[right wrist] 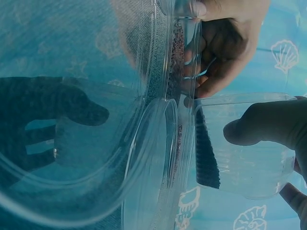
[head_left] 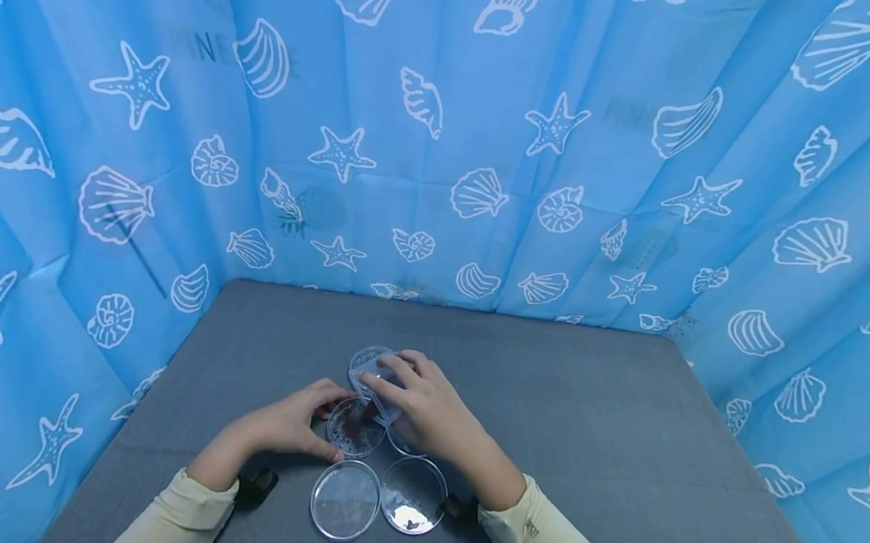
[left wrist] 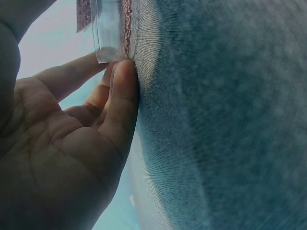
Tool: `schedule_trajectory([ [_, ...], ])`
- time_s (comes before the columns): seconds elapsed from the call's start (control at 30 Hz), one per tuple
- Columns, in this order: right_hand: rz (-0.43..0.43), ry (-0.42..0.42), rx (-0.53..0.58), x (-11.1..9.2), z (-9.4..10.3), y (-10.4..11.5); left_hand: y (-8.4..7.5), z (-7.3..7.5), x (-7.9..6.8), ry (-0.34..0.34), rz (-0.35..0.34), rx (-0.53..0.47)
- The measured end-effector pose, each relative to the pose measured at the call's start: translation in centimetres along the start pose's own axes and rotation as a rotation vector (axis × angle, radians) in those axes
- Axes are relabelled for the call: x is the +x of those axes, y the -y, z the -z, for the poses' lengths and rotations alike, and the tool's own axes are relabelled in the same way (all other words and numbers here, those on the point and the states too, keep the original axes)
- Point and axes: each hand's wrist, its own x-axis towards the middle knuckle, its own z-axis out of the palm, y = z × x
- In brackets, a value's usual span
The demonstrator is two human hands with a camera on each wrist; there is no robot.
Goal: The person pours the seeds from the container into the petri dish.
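Observation:
My right hand (head_left: 436, 409) grips a clear plastic cup (right wrist: 254, 158), tilted over a round petri dish (head_left: 342, 444). Dark reddish grains (right wrist: 207, 158) lie against the lower side of the cup. More grains are heaped in the middle of the dish and show through its wall in the left wrist view. With thumb and fingers on opposite sides of its rim, my left hand (head_left: 290, 423) holds this dish (left wrist: 109, 36) on the table. The right hand covers part of the cup in the head view.
Two transparent petri dishes, one front left (head_left: 345, 502) and one front right (head_left: 413, 505), lie nearest my body. Another dish (head_left: 366, 353) sits behind the cup, and one more (head_left: 401, 444) shows partly under my right hand. A blue shell-patterned curtain (head_left: 441, 142) walls the grey table (head_left: 582, 407).

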Motion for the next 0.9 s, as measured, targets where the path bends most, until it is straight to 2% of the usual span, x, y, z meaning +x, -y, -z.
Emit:
schedule_trajectory([
  [0.3,0.006,-0.01,0.015,0.0,0.0,0.0,-0.3,0.0,-0.1,-0.001,0.001,0.006],
  [0.5,-0.002,-0.056,0.003,-0.2,-0.2,-0.1,-0.4,0.1,-0.2,0.005,-0.001,0.002],
  [0.7,-0.103,-0.05,-0.023,-0.6,-0.1,-0.1,-0.2,0.1,-0.1,0.004,0.001,0.015],
  [0.9,-0.226,-0.042,0.046,-1.3,0.0,-1.0,-0.1,0.1,-0.1,0.005,-0.009,-0.007],
])
